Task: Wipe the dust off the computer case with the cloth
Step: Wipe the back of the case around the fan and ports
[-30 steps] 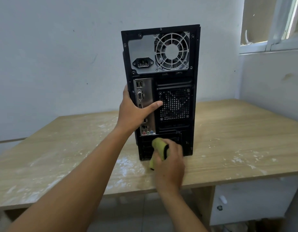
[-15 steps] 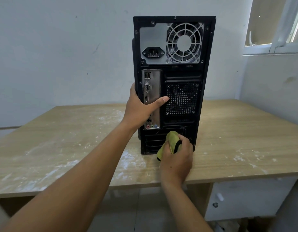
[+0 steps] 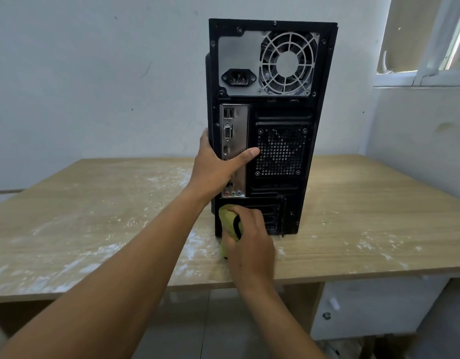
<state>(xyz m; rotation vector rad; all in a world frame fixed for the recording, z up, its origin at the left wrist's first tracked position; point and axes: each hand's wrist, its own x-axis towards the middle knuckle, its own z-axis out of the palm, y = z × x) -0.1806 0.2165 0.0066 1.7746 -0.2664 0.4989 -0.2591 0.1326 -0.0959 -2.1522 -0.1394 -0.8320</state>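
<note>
Computer case (image 3: pixel 275 107) stands upright on the wooden table (image 3: pixel 366 216), rear panel facing me, near the table's front edge. Left hand (image 3: pixel 216 167) grips the case's left rear edge about mid-height. Its fingers go round the side out of sight, and the thumb lies across the I/O plate (image 3: pixel 234 130) with its tip at the perforated vent (image 3: pixel 282 151). Right hand (image 3: pixel 249 242) is closed round the bunched yellow-green cloth (image 3: pixel 228 221) and presses it on the lower left corner of the rear panel, beside the expansion slots (image 3: pixel 270 216). The cloth's tail hangs down to the table. White powdery smears lie on the table around the base.

My read: I'm wiping the bottom of the back panel, somewhere mid-task. The dust is too fine to see, so I can't tell how much remains.

To do this well, I'd brace firmly with the left hand so the tall case doesn't rock or slide under the push. Short, light strokes across the slot covers, since their edges look thin and could snag fabric. Turn the cloth to a fresh face before going up to the vent and the power-supply fan grille (image 3: pixel 288 63), where dust likely sits in the holes. Shift the left thumb away before wiping the plate. Lift the cloth's tail so it doesn't pick up table powder.
</note>
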